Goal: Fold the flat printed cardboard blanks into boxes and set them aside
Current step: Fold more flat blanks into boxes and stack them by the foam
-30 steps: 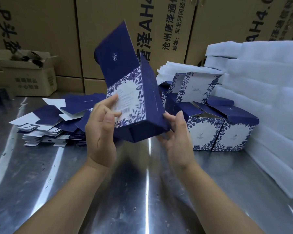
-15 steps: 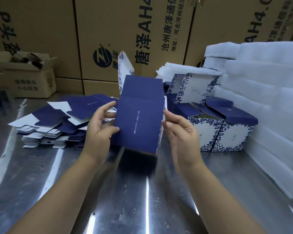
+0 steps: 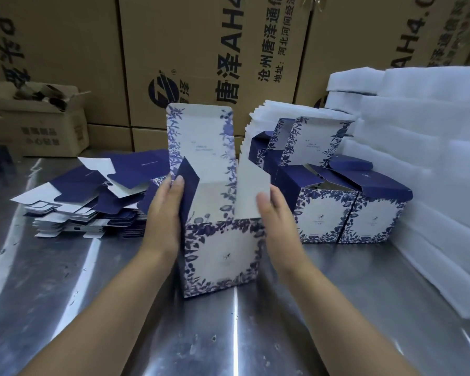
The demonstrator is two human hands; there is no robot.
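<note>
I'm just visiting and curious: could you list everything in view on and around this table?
Half-folded box: one, white with blue floral print, upright mid-table, top flaps open.
Finished boxes: at least three, same print, grouped to its right.
Flat blanks: a loose pile, navy and white, on the left.
Foam sheets: a tall stack, white, far right.
Shipping cartons: several, brown, along the back.
Small open carton: one, brown, back left.
Table: one, shiny metal.
Left hand: flat against the box's left side flap.
Right hand: holds the right side flap.
</note>
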